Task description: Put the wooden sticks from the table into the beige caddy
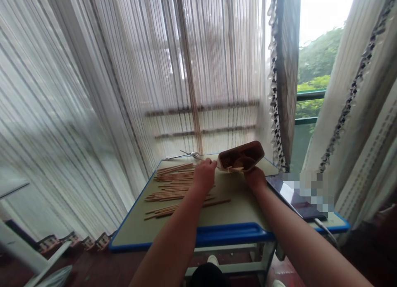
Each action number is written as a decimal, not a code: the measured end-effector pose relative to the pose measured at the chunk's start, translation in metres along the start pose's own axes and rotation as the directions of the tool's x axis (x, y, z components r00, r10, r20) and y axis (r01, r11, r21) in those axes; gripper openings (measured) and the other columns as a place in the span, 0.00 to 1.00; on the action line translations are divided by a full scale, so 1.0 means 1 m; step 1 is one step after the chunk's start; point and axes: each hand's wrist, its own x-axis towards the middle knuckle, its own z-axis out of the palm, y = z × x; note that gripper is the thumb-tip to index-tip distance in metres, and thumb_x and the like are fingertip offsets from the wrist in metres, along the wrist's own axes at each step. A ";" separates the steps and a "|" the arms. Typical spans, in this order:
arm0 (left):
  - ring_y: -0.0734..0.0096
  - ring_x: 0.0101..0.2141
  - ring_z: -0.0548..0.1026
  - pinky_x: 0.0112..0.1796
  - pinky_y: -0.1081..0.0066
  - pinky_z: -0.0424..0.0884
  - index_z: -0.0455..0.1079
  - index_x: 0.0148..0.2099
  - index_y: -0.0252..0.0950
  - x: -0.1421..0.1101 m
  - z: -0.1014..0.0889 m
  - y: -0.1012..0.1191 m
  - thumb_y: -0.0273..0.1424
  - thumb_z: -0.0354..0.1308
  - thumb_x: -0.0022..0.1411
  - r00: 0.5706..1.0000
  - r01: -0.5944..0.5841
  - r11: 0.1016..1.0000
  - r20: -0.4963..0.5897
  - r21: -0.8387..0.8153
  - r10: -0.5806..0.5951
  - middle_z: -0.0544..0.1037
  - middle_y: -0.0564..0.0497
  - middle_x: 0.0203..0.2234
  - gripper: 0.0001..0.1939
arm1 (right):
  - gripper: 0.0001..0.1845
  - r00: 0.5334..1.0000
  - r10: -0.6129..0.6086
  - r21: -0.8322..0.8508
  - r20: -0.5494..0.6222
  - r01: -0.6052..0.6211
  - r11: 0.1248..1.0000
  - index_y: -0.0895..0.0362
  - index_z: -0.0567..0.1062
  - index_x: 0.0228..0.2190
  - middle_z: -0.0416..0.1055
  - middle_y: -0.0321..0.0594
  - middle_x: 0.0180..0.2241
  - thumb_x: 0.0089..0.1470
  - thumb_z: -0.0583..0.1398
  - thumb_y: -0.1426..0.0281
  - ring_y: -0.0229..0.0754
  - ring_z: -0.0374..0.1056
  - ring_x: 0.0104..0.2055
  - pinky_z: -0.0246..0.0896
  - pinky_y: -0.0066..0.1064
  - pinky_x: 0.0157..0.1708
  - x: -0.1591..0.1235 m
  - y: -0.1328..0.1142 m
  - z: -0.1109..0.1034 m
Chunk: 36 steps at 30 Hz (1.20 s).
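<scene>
A brown slotted holder [241, 156] lies tipped on its side on the small blue-edged table [217, 233], its white-rimmed mouth facing me. My right hand [256, 179] grips its near lower edge. My left hand [204, 175] is closed at the holder's mouth, pinched on a thin stick whose tip pokes into the opening. Several wooden chopsticks [173, 183] lie in loose rows on the tabletop left of my left hand. Some metal utensils [186, 155] rest at the table's far edge.
A dark tablet or screen [294, 200] with a cable lies on the table's right side. Sheer striped curtains [124, 92] hang close behind and left of the table. An open window gap with a railing [310, 96] is at the right. White furniture [27, 254] stands at the lower left.
</scene>
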 end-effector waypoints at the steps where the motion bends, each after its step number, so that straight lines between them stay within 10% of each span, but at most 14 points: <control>1: 0.61 0.42 0.71 0.40 0.65 0.66 0.68 0.45 0.38 0.001 0.000 -0.001 0.26 0.46 0.66 0.999 0.005 1.000 -0.048 0.007 -0.005 0.72 0.46 0.40 0.10 | 0.25 1.000 0.006 0.012 -0.001 -0.006 1.000 0.62 0.78 0.40 0.76 0.57 0.41 0.61 0.49 0.57 0.54 0.72 0.46 0.65 0.35 0.40 0.001 0.001 0.000; 5: 0.64 0.41 0.70 0.42 0.67 0.65 0.66 0.44 0.37 0.002 0.003 -0.005 0.28 0.43 0.69 0.986 0.038 0.999 -0.162 -0.038 -0.044 0.72 0.47 0.39 0.11 | 0.23 1.000 0.023 0.055 0.004 -0.023 0.998 0.62 0.78 0.42 0.76 0.57 0.41 0.61 0.50 0.60 0.54 0.72 0.46 0.64 0.37 0.41 0.000 0.000 -0.003; 13: 0.65 0.39 0.72 0.41 0.67 0.64 0.67 0.41 0.36 0.004 0.014 -0.006 0.29 0.41 0.70 0.998 0.016 0.991 -0.052 -0.136 -0.023 0.75 0.47 0.35 0.13 | 0.21 0.998 0.056 0.160 -0.005 -0.055 0.986 0.59 0.78 0.41 0.76 0.53 0.40 0.60 0.50 0.61 0.52 0.72 0.47 0.64 0.35 0.41 -0.010 -0.005 -0.012; 16: 0.65 0.39 0.71 0.42 0.67 0.65 0.66 0.41 0.36 0.003 0.015 -0.006 0.29 0.40 0.70 0.974 0.061 0.970 -0.198 -0.233 -0.109 0.74 0.46 0.34 0.12 | 0.21 0.998 0.063 0.173 -0.006 -0.061 0.983 0.59 0.78 0.40 0.76 0.54 0.40 0.60 0.50 0.61 0.53 0.72 0.46 0.64 0.36 0.41 -0.010 -0.004 -0.011; 22: 0.70 0.32 0.69 0.38 0.68 0.66 0.60 0.37 0.37 -0.003 -0.003 -0.007 0.29 0.40 0.69 0.703 -0.093 0.835 -0.630 -0.543 -0.331 0.71 0.49 0.30 0.09 | 0.21 0.998 0.059 0.172 0.011 -0.060 0.983 0.60 0.78 0.41 0.76 0.54 0.40 0.60 0.50 0.63 0.52 0.72 0.46 0.63 0.37 0.44 -0.009 -0.004 -0.009; 28: 0.77 0.25 0.66 0.30 0.73 0.65 0.54 0.35 0.38 0.002 -0.023 -0.008 0.31 0.42 0.69 0.397 -0.314 0.583 -0.661 -0.749 -0.636 0.68 0.54 0.28 0.07 | 0.21 0.997 0.070 0.187 0.017 -0.072 0.980 0.61 0.78 0.40 0.76 0.54 0.39 0.61 0.49 0.63 0.53 0.72 0.45 0.64 0.38 0.43 -0.009 -0.006 -0.010; 36: 0.79 0.22 0.66 0.26 0.76 0.65 0.53 0.35 0.39 0.006 -0.035 -0.016 0.31 0.43 0.66 0.343 -0.365 0.322 -0.447 -0.874 -0.826 0.67 0.57 0.25 0.05 | 0.22 0.998 0.057 0.219 0.010 -0.058 0.974 0.60 0.78 0.41 0.76 0.54 0.40 0.61 0.49 0.61 0.52 0.72 0.44 0.64 0.37 0.42 -0.011 -0.006 -0.012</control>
